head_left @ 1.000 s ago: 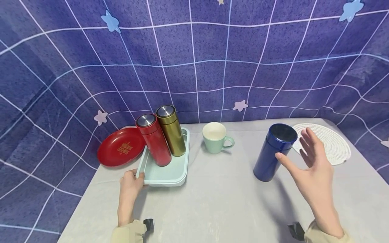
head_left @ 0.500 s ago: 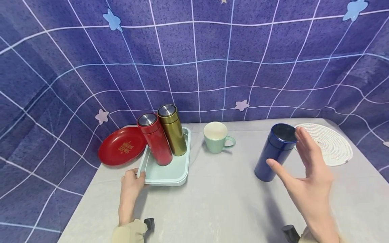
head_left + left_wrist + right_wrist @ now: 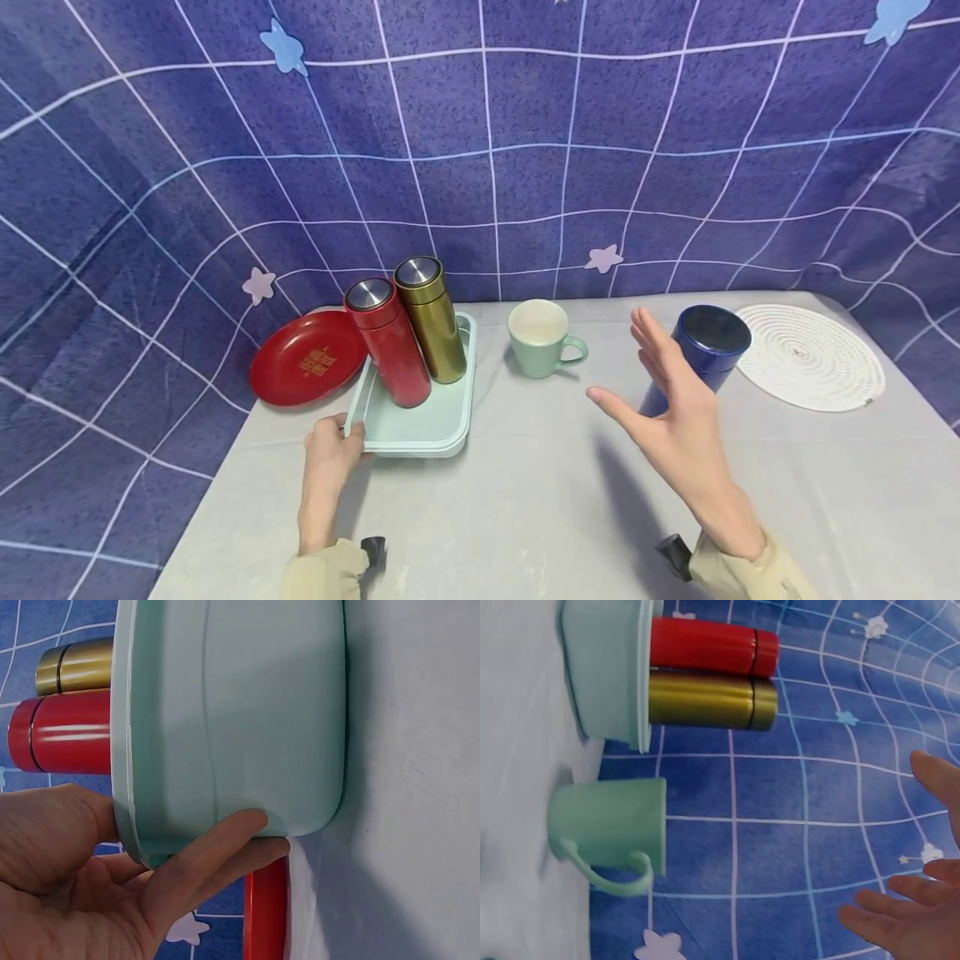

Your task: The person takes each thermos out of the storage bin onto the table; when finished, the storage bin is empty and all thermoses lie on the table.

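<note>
My left hand (image 3: pixel 332 454) grips the near left corner of a pale green tray (image 3: pixel 411 455), thumb over the rim and fingers along the outer wall in the left wrist view. Inside the tray stand a red thermos (image 3: pixel 390 350) and a gold thermos (image 3: pixel 435 325), side by side. My right hand (image 3: pixel 675 417) is in the air with thumb and fingers spread, holding nothing. Behind it stands a dark blue tumbler (image 3: pixel 711 340), its lower part partly hidden by the hand. A mint green mug (image 3: pixel 538 350) stands between the tray and the right hand, handle to the right.
A red plate (image 3: pixel 277 367) with gold markings lies left of the tray, touching or close to it. At the far right is a round white woven mat (image 3: pixel 817 358). A blue grid-patterned cloth (image 3: pixel 525 108) hangs behind the grey-white table (image 3: pixel 510 517).
My right hand has moved left, from beside the blue tumbler to in front of it, fingers still spread. The left hand keeps its grip on the tray. The view has shifted slightly.
</note>
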`<state>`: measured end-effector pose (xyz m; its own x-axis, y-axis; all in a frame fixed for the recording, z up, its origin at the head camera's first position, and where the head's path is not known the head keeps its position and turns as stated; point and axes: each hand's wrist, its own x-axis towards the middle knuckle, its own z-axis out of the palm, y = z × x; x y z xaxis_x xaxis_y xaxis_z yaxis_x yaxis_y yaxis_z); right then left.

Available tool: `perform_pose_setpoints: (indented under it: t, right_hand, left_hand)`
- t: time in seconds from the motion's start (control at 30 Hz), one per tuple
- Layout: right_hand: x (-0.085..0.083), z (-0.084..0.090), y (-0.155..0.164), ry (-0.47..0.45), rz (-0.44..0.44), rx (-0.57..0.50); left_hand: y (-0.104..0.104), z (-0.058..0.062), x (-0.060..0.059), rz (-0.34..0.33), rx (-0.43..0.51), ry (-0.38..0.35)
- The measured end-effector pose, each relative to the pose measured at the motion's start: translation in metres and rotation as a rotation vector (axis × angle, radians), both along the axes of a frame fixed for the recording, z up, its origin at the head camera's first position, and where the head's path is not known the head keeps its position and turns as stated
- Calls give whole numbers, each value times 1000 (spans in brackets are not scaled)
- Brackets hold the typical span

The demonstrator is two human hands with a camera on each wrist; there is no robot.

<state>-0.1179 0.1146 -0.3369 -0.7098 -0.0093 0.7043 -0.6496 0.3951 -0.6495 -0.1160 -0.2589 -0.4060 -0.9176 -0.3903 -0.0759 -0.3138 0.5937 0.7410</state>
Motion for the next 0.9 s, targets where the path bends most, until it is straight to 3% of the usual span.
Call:
perform_pose_setpoints:
  t: [0.33,0.9]
  right_hand:
    - [-19,-13,-22,-158,47,23]
    - [-58,-36,-61,-305,190,-20]
  left_hand:
    - [0,-1,0,5,-31,12]
    - [2,3,2,16,-9,11]
